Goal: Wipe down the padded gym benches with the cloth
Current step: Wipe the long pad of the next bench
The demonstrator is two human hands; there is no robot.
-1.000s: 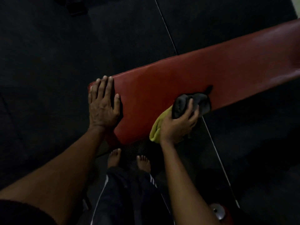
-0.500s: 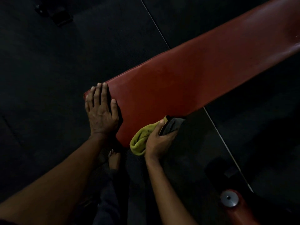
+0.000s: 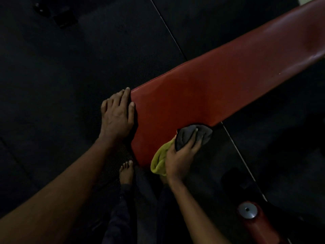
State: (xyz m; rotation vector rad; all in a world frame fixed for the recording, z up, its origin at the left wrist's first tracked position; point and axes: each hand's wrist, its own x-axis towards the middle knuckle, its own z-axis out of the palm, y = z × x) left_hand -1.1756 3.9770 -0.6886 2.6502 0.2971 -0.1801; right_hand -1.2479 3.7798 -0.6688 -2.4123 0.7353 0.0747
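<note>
1. The right grip [image 3: 182, 155] grasps a two-toned cloth [image 3: 188, 137], grey on one face and yellow-green on the other. Its fingers curl over the grey part, and the yellow-green part bunches out beside the heel of the hand.
2. The cloth is pressed against the near long edge of a long red padded vinyl table [image 3: 211, 95], close to that table's near end. The grey fold laps just onto the red top.
3. The left grip [image 3: 116, 117] is released and holds nothing. The hand lies flat with straight fingers against the table's short end, the thumb touching the red top at the corner and the other fingers beyond the edge.
4. The two grips are apart, with the table's end corner between them.
5. The table runs diagonally from lower centre up to the upper right, where its surface shows a faint sheen.
6. Below the table's end a bare foot [image 3: 126, 171] stands on the dark textured rubber floor [image 3: 70, 71], with dark trousers [image 3: 114, 217] above it.
7. A thin pale seam [image 3: 168, 30] crosses the floor and passes under the table.
8. At lower right, well apart from the cloth, lies a red frame piece with a round silver cap [image 3: 248, 210].
9. At upper left sits a dark blocky object [image 3: 64, 17], too dim to identify.
</note>
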